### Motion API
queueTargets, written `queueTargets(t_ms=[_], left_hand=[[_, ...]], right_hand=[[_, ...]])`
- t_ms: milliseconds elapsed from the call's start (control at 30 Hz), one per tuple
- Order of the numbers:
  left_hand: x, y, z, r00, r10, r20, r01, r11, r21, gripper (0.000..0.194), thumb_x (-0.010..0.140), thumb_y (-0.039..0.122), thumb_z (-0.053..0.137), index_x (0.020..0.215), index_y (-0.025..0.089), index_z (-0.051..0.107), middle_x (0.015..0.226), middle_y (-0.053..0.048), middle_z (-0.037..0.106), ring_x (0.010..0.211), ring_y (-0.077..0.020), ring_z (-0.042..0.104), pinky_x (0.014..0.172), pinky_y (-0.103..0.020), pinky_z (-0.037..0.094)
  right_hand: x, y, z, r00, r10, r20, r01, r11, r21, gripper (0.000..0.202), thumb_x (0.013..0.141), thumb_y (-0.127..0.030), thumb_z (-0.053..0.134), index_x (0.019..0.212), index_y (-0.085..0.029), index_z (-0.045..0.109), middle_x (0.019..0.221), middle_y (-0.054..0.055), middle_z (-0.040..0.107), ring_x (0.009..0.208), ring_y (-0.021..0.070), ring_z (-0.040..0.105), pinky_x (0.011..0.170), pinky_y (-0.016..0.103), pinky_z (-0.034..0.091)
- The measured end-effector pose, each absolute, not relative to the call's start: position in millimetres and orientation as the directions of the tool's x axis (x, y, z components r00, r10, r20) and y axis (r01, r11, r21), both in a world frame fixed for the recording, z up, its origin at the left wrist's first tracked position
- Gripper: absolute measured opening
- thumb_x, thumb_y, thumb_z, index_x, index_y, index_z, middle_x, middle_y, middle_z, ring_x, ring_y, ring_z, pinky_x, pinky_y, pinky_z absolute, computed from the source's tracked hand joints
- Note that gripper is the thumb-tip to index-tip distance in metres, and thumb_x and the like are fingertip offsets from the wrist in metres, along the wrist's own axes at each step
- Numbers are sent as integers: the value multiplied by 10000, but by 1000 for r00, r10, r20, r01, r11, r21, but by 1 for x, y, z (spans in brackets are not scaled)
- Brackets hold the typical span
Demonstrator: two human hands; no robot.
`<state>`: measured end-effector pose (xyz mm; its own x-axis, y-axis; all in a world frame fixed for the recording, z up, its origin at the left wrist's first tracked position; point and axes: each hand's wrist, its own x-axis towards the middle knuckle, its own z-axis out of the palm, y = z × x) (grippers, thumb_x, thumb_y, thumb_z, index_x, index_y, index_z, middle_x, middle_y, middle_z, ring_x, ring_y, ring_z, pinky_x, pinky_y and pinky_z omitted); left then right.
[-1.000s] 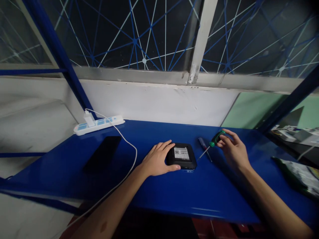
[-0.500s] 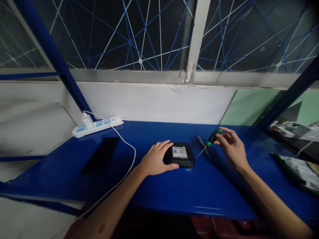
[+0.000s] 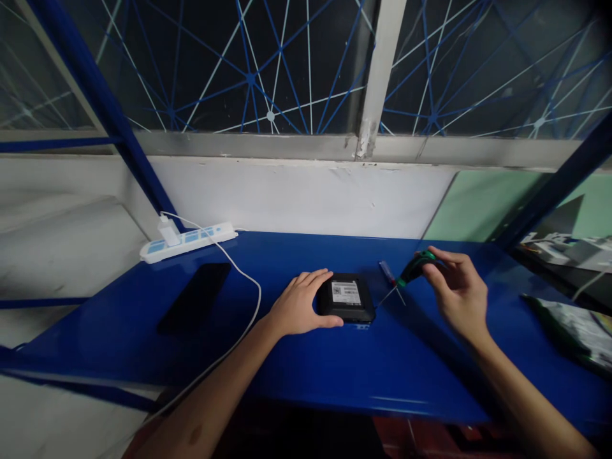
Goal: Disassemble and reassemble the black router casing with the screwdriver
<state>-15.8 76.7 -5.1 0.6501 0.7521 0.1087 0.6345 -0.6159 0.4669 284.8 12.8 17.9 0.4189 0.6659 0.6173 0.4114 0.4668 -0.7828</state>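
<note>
A flat black electronic box [image 3: 347, 312] with a white label lies on the blue table. My left hand [image 3: 301, 305] grips its left side, fingers along the far edge and thumb at the near edge. My right hand [image 3: 461, 290] pinches the butt of a screwdriver with a black-and-green handle [image 3: 415, 266]. That screwdriver slants up, its shaft pointing down left with the tip close to the box's right side; I cannot tell whether they touch. Behind it on the table lies a second screwdriver [image 3: 386, 271] with a purplish-blue and red handle, partly covered by the first.
A dark flat slab [image 3: 194, 298] lies at left on the table. At back left stands a white power strip [image 3: 191, 241] with a charger [image 3: 168, 231], whose white cable [image 3: 255, 287] runs toward my left arm. A green-and-white packet [image 3: 574, 331] lies at far right.
My right hand has moved slightly right and drawn the screwdriver's handle with it, raising it a little. My left hand and the box stay put.
</note>
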Motion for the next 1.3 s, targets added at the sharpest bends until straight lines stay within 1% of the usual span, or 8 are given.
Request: queueTargets(t_ms=[133, 300, 467, 533, 700, 900, 1133, 1300], left_hand=[[-16, 78, -7, 649, 751, 122, 630, -621, 466, 1059, 708, 833, 630, 1567, 321, 280, 1616, -74, 345, 1444, -433, 329, 1158, -648, 289], [-16, 79, -8, 649, 749, 132, 629, -626, 462, 1053, 715, 829, 625, 1561, 300, 289, 1610, -77, 356, 1434, -426, 347, 1149, -625, 319], [-15, 78, -9, 635, 763, 123, 643, -610, 463, 1118, 690, 844, 634, 1564, 246, 279, 1578, -122, 395, 1411, -423, 374, 1125, -591, 363], [-15, 78, -8, 622, 775, 111, 655, -592, 470, 1142, 672, 847, 643, 1565, 239, 272, 1561, -135, 409, 1399, -431, 386, 1108, -591, 380], [-14, 76, -4, 596, 800, 75, 676, -549, 492, 1179, 640, 853, 659, 1568, 246, 257, 1532, -153, 428, 1375, -455, 406, 1091, -597, 387], [-16, 76, -7, 580, 812, 62, 684, -527, 505, 1194, 637, 867, 654, 1573, 255, 239, 1527, -158, 419, 1374, -440, 411, 1079, -600, 397], [-16, 78, -8, 584, 809, 62, 674, -526, 519, 1209, 629, 851, 674, 1577, 239, 241, 1508, -174, 434, 1371, -457, 402, 1066, -615, 393], [-16, 78, -7, 587, 806, 73, 664, -532, 526, 1179, 646, 824, 680, 1577, 249, 241, 1495, -173, 444, 1352, -469, 416, 1055, -633, 388]], right_hand=[[277, 2, 20, 395, 616, 682, 452, 516, -728, 334, 753, -406, 804, 1004, -247, 651, 1006, 48, 701, 938, 235, 732, 881, 451, 619], [282, -10, 21, 403, 644, 650, 457, 474, -753, 345, 734, -404, 824, 975, -248, 632, 979, 34, 693, 928, 237, 751, 860, 429, 640], [305, -31, 10, 478, 702, 527, 407, 355, -842, 439, 666, -500, 844, 921, -268, 572, 826, -4, 687, 703, 213, 742, 679, 365, 648], [316, -42, 2, 470, 733, 493, 449, 283, -848, 469, 657, -541, 833, 943, -271, 576, 753, -13, 686, 666, 218, 731, 639, 345, 626], [340, -65, -17, 381, 852, 360, 625, 50, -779, 509, 718, -648, 728, 1021, -243, 671, 814, 37, 745, 721, 238, 722, 683, 346, 581], [339, -75, -11, 274, 883, 381, 723, 73, -687, 482, 748, -651, 707, 983, -230, 732, 950, 65, 770, 861, 251, 734, 784, 321, 577], [335, -82, -9, 205, 907, 369, 737, 105, -668, 451, 764, -626, 721, 944, -213, 728, 921, 75, 777, 818, 245, 743, 730, 290, 596], [331, -79, -12, 140, 898, 417, 787, 154, -598, 398, 795, -597, 716, 923, -220, 716, 899, 66, 762, 765, 223, 724, 705, 292, 585]])
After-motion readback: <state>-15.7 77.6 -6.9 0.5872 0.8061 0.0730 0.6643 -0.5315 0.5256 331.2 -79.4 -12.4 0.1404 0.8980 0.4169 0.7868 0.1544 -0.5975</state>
